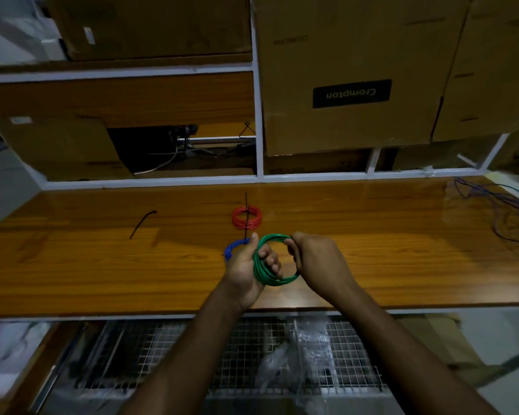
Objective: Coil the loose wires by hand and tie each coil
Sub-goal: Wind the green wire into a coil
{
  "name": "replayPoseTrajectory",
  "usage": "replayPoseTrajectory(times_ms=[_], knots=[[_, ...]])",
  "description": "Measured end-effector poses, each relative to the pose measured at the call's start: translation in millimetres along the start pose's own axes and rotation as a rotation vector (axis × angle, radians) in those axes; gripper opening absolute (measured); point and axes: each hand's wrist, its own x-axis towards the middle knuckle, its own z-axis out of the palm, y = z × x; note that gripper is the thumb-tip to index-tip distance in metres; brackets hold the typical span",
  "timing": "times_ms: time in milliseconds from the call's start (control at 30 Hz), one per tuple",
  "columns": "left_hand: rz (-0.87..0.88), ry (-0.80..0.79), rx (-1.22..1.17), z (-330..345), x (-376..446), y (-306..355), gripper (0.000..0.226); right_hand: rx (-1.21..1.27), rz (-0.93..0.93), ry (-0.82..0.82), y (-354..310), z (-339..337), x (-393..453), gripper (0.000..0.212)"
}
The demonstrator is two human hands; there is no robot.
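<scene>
- The person's left hand (246, 272) was clenched around the near-left side of a green wire coil (274, 260), the fingers (271, 262) curled through the loop and the thumb pointing up along its outer edge.
- The right hand (318, 260) gripped the same coil at its far-right side, pinching the strands at the top of the loop.
- The green coil was held between the two hands, just over the wooden worktop (102, 265), and stood tilted rather than flat.
- Just left of the left hand's grip, partly hidden behind the thumb, a blue wire coil (232, 250) lay on the worktop.
- Beyond the grip, farther from the person, a red wire coil (247, 217) lay flat on the wood, with a black cable tie (246, 205) running across it and its tail sticking out past the far side.
- Well to the left of the hands, a loose black cable tie (143, 223) lay by itself on the worktop.
- Well to the right of the grip, at the worktop's far corner, a heap of loose purple wire (504, 211) sprawled uncoiled.
- Behind the worktop, white-framed shelving held cardboard boxes, one large box (351, 85) carrying an upside-down "Crompton" label.
- Below the near edge of the worktop, under the forearms, a wire mesh shelf (237, 354) held crumpled clear plastic (285, 360).
</scene>
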Motion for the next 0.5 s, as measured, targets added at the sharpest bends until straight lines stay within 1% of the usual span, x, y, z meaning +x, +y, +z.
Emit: replayPoseTrajectory(times_ms=[67,133,200,267,367,400,433,500], knots=[[-0.025,-0.012,0.094,-16.6,-0.8,3.7,0.056,-0.049,-0.05,0.004,-5.0,5.9,4.7,0.03],[-0.029,0.036,0.303,-35.1,1.4,10.3,0.062,-0.084,-0.063,-0.018,-9.8,12.6,8.3,0.029],[0.032,0.088,0.545,-46.0,5.8,19.6,0.064,-0.111,-0.08,-0.06,-14.0,20.6,9.9,0.025],[0.079,0.062,0.738,-45.9,10.5,28.6,0.063,-0.137,-0.101,-0.095,-17.5,25.8,10.1,0.022],[0.057,-0.016,1.015,-36.0,26.6,32.1,0.065,-0.199,-0.151,-0.123,-18.4,34.0,9.6,0.011],[0.062,-0.026,1.093,-34.1,33.6,30.4,0.064,-0.21,-0.152,-0.133,-15.1,37.1,11.6,0.011],[0.07,-0.026,1.126,-34.3,41.2,27.6,0.061,-0.197,-0.137,-0.141,-9.9,38.9,15.2,0.014],[0.077,-0.021,1.069,-33.7,50.3,22.4,0.057,-0.073,-0.079,-0.15,2.2,40.9,21.3,0.02]])
